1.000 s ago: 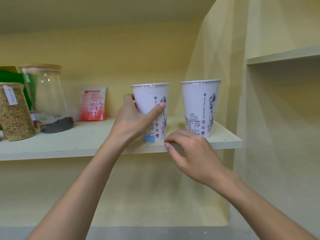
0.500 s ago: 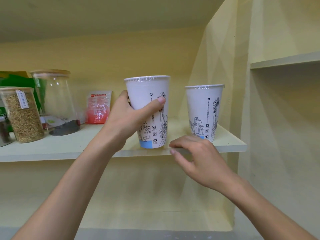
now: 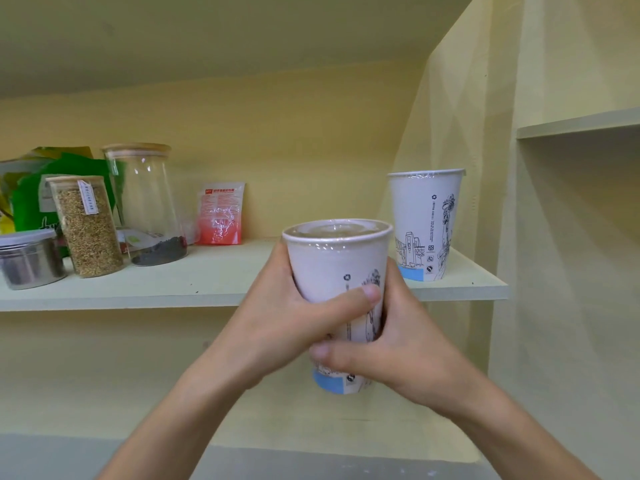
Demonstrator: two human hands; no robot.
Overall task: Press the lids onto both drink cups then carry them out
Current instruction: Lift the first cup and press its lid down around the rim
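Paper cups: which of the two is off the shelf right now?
The nearer paper cup, gripped by the left hand and right hand below shelf level. The other cup stands untouched on the shelf.

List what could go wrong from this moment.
1. The held cup is off the shelf, gripped low by the left hand and right hand; squeezing might pop its clear seal.
2. The second cup stands near the shelf's right end, where a bump could topple it.

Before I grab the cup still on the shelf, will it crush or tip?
The standing cup looks like thin paper, so a hard squeeze may dent it. It is tall on a narrower base, near the shelf edge, so it could tip if nudged. How full it is cannot be told.
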